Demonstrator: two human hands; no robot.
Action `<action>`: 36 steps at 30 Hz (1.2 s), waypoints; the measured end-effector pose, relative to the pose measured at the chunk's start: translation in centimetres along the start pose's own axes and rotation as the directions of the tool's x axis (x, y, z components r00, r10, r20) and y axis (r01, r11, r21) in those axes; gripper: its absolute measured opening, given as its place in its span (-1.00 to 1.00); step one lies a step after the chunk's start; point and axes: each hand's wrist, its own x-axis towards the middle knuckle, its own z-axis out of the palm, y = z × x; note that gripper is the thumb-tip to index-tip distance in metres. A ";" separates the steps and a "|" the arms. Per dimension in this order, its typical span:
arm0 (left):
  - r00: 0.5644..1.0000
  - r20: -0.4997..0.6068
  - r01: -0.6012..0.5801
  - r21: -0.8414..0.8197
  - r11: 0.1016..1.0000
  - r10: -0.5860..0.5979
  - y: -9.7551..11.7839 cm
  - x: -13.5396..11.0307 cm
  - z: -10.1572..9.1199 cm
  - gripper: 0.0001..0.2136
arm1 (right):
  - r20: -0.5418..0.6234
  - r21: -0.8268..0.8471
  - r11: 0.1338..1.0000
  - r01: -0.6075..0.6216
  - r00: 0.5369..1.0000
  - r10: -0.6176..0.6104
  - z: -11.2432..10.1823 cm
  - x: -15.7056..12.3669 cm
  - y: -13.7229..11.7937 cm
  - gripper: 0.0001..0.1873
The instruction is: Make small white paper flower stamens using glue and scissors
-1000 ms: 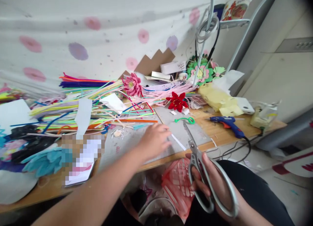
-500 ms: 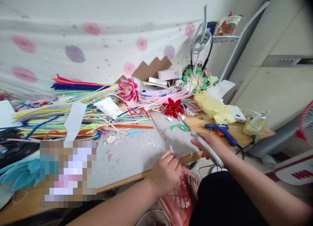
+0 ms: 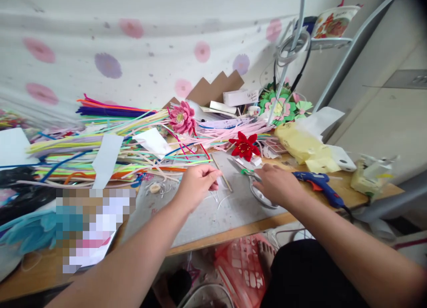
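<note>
My left hand (image 3: pixel 200 183) is raised above the grey cutting mat (image 3: pixel 187 228), thumb and fingers pinched together. A small pale piece may be at its fingertips, too faint to name. My right hand (image 3: pixel 275 183) is low over the right side of the mat, back upward, its fingertips mostly hidden. Beneath it are scissors (image 3: pixel 262 198), blades pointing away to the left. A small green wire-like piece (image 3: pixel 247 171) lies at the fingers of that hand, and I cannot tell whether they grip it. Just beyond is a red fuzzy flower (image 3: pixel 245 146) with yellow stamens.
A thin stick (image 3: pixel 226 181) and white scraps lie on the mat. Bundles of coloured pipe cleaners (image 3: pixel 76 154) and a pink flower (image 3: pixel 182 118) cover the back left. To the right are a blue glue gun (image 3: pixel 318 186), a yellow bag (image 3: pixel 296 143) and a metal rack (image 3: pixel 290 54).
My left hand has risen from the table's front edge to above the mat, now pinched. My right hand has moved forward and lowered the scissors onto the mat. The view has shifted slightly.
</note>
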 end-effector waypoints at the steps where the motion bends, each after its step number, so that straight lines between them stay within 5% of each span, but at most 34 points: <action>1: 1.000 0.001 0.003 0.002 1.000 -0.003 -0.1 0.1 0.2 -0.87 | -0.046 0.089 0.995 0.041 0.998 -0.037 -0.4 -0.2 -0.7 -0.64; 3: 1.000 0.009 0.006 -0.001 1.000 -0.006 -0.4 0.1 0.7 -0.86 | -0.132 0.389 0.907 0.158 0.985 -0.115 -0.7 -0.4 -2.3 -0.63; 5: 1.000 0.020 -0.006 -0.006 1.000 0.006 -0.9 0.3 1.1 -0.84 | -0.167 0.654 0.715 0.246 0.969 -0.180 -0.3 -0.3 -3.8 -0.60; 7: 0.999 0.015 -0.029 -0.028 0.999 0.029 -1.4 0.7 1.2 -0.84 | -0.141 0.764 0.601 0.235 0.970 -0.200 0.6 0.1 -4.9 -0.50; 9: 0.999 -0.003 -0.040 -0.162 0.986 0.040 -2.1 1.1 0.9 -0.85 | -0.081 0.803 0.576 0.155 0.985 -0.151 1.5 0.7 -5.4 -0.47; 12: 0.998 -0.062 -0.030 -0.320 0.947 0.010 -3.0 1.4 0.4 -0.86 | 0.017 0.797 0.602 0.048 0.995 -0.102 2.2 1.4 -5.1 -0.66; 16: 0.999 -0.047 -0.042 -0.363 0.931 0.027 -3.7 1.4 -0.1 -0.87 | 0.009 0.755 0.652 0.072 0.993 -0.119 1.7 1.6 -3.9 -0.59; 23: 0.997 -0.064 -0.055 -0.262 0.964 0.040 -3.9 2.1 -1.0 -0.90 | -0.163 0.721 0.658 0.216 0.976 -0.142 2.5 1.5 -1.3 -0.68; 29: 0.991 -0.130 -0.005 -0.314 0.950 -0.038 -3.1 2.6 -2.1 -0.89 | 0.063 0.339 0.901 0.270 0.949 -0.308 2.7 0.5 -0.6 -0.78; 33: 0.990 -0.140 -0.041 -0.370 0.928 -0.012 -3.2 2.8 -2.3 -0.89 | -0.145 0.156 0.939 0.308 0.947 -0.286 1.6 -0.5 -0.8 -0.71; 36: 0.996 -0.091 -0.041 -0.408 0.912 0.004 -3.2 2.6 -1.9 -0.86 | -0.269 0.417 0.880 0.226 0.956 -0.118 0.7 -1.1 -2.6 -0.64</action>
